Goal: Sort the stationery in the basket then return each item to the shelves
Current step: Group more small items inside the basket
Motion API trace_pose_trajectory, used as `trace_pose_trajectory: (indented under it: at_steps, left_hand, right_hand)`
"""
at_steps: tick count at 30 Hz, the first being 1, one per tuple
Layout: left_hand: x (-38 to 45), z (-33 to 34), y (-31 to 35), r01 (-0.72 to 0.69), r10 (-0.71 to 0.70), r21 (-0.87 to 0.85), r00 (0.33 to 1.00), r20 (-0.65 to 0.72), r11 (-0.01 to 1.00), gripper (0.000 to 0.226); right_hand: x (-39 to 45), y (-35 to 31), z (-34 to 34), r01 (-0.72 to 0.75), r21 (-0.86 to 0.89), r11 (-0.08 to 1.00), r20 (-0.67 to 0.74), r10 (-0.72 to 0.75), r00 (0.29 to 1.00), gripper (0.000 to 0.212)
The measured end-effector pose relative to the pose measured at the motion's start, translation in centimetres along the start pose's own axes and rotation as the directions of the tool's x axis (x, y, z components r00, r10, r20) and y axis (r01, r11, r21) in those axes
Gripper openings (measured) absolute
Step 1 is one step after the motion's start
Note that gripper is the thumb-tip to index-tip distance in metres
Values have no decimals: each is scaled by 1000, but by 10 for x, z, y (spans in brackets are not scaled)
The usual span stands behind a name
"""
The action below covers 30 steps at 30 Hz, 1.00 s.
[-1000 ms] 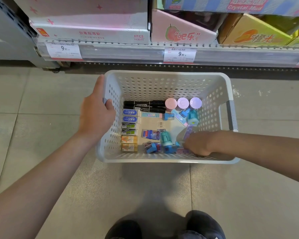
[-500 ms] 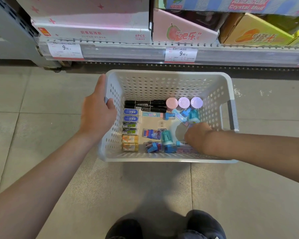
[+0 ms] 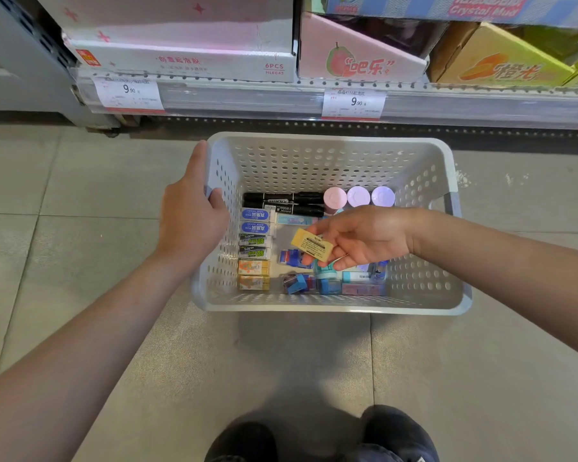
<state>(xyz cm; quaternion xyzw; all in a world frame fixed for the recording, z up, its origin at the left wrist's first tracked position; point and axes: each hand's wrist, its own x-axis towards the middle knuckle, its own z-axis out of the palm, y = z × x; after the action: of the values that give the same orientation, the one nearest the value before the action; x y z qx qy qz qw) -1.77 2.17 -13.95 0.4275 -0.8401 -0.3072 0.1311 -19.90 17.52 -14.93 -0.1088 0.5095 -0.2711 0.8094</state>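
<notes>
While the left hand (image 3: pixel 194 221) grips the left rim of the white perforated basket (image 3: pixel 314 161), thumb hooked inside the wall and fingers wrapped over the outer edge, the right hand (image 3: pixel 364 240) hovers above the basket's middle. Right hand: fingers curled, pinching a small yellow eraser (image 3: pixel 311 246) between thumb and fingertips; printed back of its sleeve faces up, long axis tilted down to the right. The eraser is held clear of the basket floor.

Basket stands on the grey tiled floor (image 3: pixel 80 261), just in front of the shelf (image 3: pixel 281 101).

Contents, left column against the left wall, far to near: two blue-label erasers (image 3: pixel 256 221), two dark green-label erasers (image 3: pixel 255 246), two yellow-orange erasers (image 3: pixel 253 275). Along the far side: two black markers (image 3: pixel 282 203) lying side by side, then three round lids (image 3: pixel 357 196) in a row, one pink and two lilac. A pale blue flat item (image 3: pixel 292 220) lies just near of the markers. Near right area: loose blue, teal and lilac small items (image 3: pixel 331 281), partly hidden under the right hand; individual types cannot be told.

Shelf edge carries two price tags (image 3: pixel 354 103) reading 9.90. Above them: pink-and-white boxes (image 3: pixel 181 58) and an orange carton (image 3: pixel 501 68).

Dark shoes (image 3: pixel 397 435) show at the bottom edge.
</notes>
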Motion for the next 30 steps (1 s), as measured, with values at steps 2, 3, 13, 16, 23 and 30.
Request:
trace_pose_trajectory:
  at_steps: [2,3,13,16,23,30]
  left_hand:
    - [0,0,0,-2,2,5,1000,2,1000,62]
    - [0,0,-1,-3,3,5,1000,3,1000,62]
    - [0,0,0,9,-9,-9,1000,0,1000,63]
    - [-1,0,2,2,-2,-6,1000,3,1000,63]
    - [-1,-1,3,11,-11,-10,1000,-1,1000,62]
    - [-1,0,2,5,-5,4,1000,-9,1000,62]
  right_hand:
    - [1,1,0,17,-36,999,-32,-19,999,33]
    - [1,1,0,22,-51,998,-46,-24,999,32]
    - [32,7,25,74,-349,934,-317,-192,929,24]
    - [45,5,33,57,-735,676,-309,-409,858,26]
    - [61,-3,43,76,-826,559,-261,-499,826,22]
    - [78,4,52,62,-566,822,-328,-293,898,30]
